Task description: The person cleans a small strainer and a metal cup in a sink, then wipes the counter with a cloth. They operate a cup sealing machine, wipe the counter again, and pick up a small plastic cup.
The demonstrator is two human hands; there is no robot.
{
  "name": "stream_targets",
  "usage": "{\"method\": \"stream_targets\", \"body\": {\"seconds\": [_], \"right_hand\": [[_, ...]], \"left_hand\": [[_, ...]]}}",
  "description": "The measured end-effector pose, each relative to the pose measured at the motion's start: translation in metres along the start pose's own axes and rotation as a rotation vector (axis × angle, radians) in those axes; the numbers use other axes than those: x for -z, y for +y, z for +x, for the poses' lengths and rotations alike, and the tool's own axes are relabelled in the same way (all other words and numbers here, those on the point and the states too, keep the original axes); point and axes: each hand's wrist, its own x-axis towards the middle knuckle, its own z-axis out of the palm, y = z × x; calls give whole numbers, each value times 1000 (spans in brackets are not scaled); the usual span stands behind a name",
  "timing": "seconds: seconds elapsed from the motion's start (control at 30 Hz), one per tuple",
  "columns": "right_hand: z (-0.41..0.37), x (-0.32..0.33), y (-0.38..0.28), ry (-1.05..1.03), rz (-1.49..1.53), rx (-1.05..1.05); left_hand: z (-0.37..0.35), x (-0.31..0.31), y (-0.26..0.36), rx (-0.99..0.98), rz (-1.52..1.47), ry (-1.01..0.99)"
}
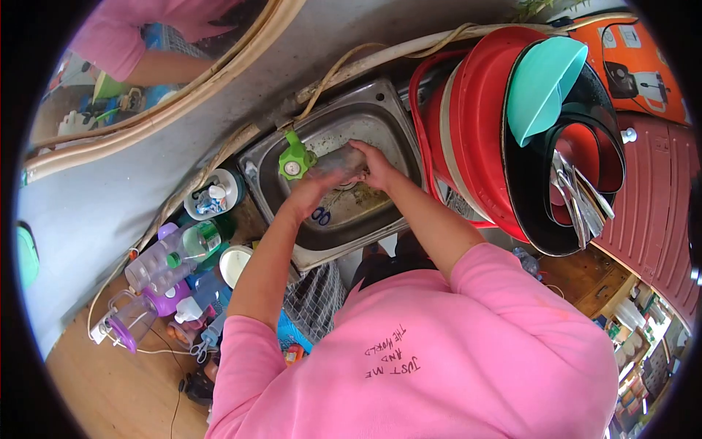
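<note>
Over a steel sink (344, 252), both of my hands hold a greyish, see-through object (338, 162) that looks like a small container; its outline is blurred. My left hand (313, 192) is wrapped round its near left side. On its right end, my right hand (374, 165) grips with the thumb on top. Just left of the object is a green tap handle (294, 162). Dark blue rings (320, 216) lie in the basin below my left hand. Brown stains mark the basin floor around the drain.
Right of the sink stand a red basin (479, 139), a teal bowl (545, 91) and a black container with cutlery (574, 197). At the left are a white tub (213, 194), plastic bottles (201, 240) and scissors (201, 350). A framed mirror (241, 62) hangs above.
</note>
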Motion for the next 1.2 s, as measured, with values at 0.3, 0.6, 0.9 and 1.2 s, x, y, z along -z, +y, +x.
{"method": "stream_targets", "body": {"seconds": [0.3, 0.6, 0.9, 1.2], "right_hand": [[-37, -29, -20, 417, -438, -116], [-57, 2, -43, -174, -569, -390], [-88, -42, -9, -259, 17, -625], [-97, -24, 8, -127, -310, -467]], "left_hand": [[-1, 2, -3, -66, 1058, -306], [-19, 23, -3, -142, 434, -221], [-12, 29, -28, -425, 3, 499], [-77, 50, -16, -644, 71, 802]]}}
